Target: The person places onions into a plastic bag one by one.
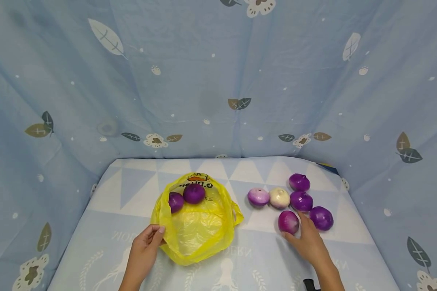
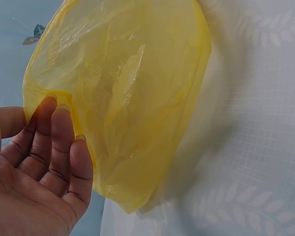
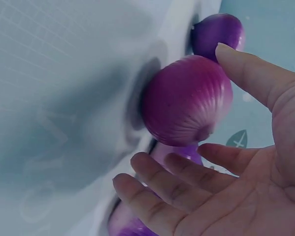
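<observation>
A yellow plastic bag (image 1: 223, 238) lies with its mouth spread wide, and two purple onions (image 1: 194, 193) sit inside. My left hand (image 1: 144, 247) pinches the bag's near-left rim between thumb and fingers; the left wrist view shows the thin plastic (image 2: 137, 98) at the fingertips. On the right, my right hand (image 1: 309, 240) is around a reddish-purple onion (image 1: 288, 222), thumb on one side and fingers on the other. In the right wrist view those fingers (image 3: 162, 196) are spread and fairly straight beside the onion (image 3: 186, 101). Whether they touch it, I cannot tell.
Behind the right hand lie more onions: a pale pink-purple one (image 1: 258, 197), a whitish one (image 1: 279, 198) and several deep purple ones (image 1: 301, 201). A patterned cloth (image 1: 131, 198) covers the table. Blue curtains (image 1: 204, 81) surround it. A small black object (image 1: 309, 284) shows beside the right forearm.
</observation>
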A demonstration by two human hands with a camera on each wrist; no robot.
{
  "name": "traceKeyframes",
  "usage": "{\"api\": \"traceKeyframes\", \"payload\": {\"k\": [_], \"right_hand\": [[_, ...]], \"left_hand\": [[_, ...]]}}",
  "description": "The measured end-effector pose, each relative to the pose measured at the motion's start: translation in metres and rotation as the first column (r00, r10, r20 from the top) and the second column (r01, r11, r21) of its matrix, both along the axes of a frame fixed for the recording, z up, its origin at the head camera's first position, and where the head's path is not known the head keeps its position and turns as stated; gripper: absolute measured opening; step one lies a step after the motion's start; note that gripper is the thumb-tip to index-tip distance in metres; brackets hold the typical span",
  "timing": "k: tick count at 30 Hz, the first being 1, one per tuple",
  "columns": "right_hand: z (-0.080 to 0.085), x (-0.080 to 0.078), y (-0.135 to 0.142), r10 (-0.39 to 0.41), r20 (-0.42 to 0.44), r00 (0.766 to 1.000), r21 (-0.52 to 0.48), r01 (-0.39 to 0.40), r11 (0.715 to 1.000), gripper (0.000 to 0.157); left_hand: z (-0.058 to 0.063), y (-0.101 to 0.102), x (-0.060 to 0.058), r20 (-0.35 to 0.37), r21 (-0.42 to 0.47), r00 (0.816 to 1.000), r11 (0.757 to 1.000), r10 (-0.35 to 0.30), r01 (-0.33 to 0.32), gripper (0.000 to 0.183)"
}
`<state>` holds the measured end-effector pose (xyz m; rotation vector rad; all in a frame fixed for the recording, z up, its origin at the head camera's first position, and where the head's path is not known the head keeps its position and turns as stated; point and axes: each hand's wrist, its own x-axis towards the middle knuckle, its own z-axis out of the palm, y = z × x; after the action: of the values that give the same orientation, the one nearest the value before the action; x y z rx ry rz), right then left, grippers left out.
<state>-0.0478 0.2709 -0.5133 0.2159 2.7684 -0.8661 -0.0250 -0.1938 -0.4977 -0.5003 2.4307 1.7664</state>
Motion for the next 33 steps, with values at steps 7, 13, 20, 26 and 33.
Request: {"api": "traceKeyframes", "payload": {"k": [7, 13, 20, 26, 33], "right_hand": [[-0.009, -0.001, 0.002, -0.015, -0.017, 1.000, -0.031, 0.014, 0.999, 0.097], [-0.014, -0.003, 0.001, -0.023, -0.038, 0.999, -0.019, 0.022, 1.000, 0.096], [-0.015, -0.003, -0.002, -0.045, -0.084, 0.995, -0.009, 0.045, 0.999, 0.089], [-0.017, -0.004, -0.004, -0.064, -0.094, 0.994, -0.008, 0.064, 0.998, 0.087], [-0.019, -0.004, -0.003, -0.075, -0.098, 0.992, -0.014, 0.073, 0.997, 0.087]], "left_hand": [[0.000, 0.001, 0.000, 0.005, -0.008, 1.000, 1.000, 0.003, -0.003, 0.036], [-0.003, 0.000, -0.001, 0.007, -0.006, 1.000, 1.000, -0.004, 0.004, 0.038], [-0.002, 0.001, -0.001, 0.016, -0.015, 1.000, 1.000, 0.005, -0.005, 0.035], [-0.003, 0.001, 0.000, 0.012, -0.003, 1.000, 1.000, 0.001, -0.001, 0.035], [-0.005, 0.001, -0.001, 0.008, -0.004, 1.000, 1.000, 0.000, 0.000, 0.034]]}}
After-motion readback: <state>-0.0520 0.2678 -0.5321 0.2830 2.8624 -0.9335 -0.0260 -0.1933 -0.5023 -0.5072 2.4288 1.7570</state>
